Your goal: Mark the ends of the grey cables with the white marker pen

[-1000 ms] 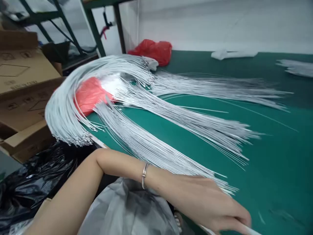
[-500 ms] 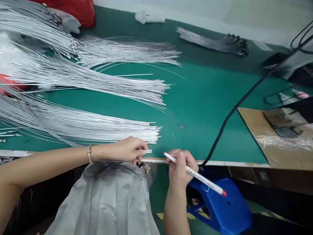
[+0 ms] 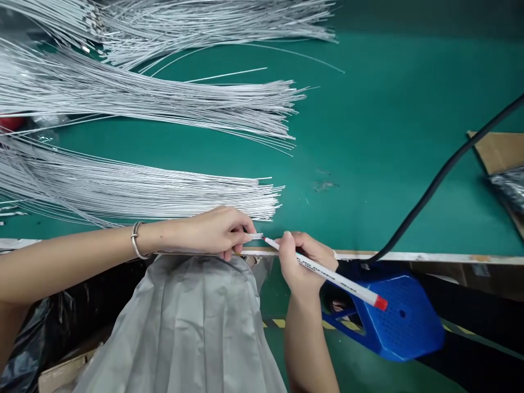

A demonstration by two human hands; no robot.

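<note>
My left hand [image 3: 223, 233] is closed at the table's front edge, its thumb and fingers pinching a small whitish strip [image 3: 256, 236]. Only the strip's short end pokes out; what the rest looks like is hidden in the fingers. A white marker pen [image 3: 333, 277] with red ends is gripped in my right hand [image 3: 306, 263]. The pen's red tip meets or nearly meets the strip's end. Just behind my left hand lies a bundle of thin grey-white wires [image 3: 184, 188], its cut ends pointing right.
More wire bundles [image 3: 196, 103] lie farther back on the green table [image 3: 388, 136]. A black cable [image 3: 442, 172] slants across the right side, near a cardboard sheet [image 3: 499, 150]. Below the edge stands a blue plastic stool [image 3: 409, 316]; a grey apron [image 3: 196, 327] covers my lap.
The pen tip has come left and closed the gap to the strip in my left hand. My view has shifted lower and nearer, and the far items have left it.
</note>
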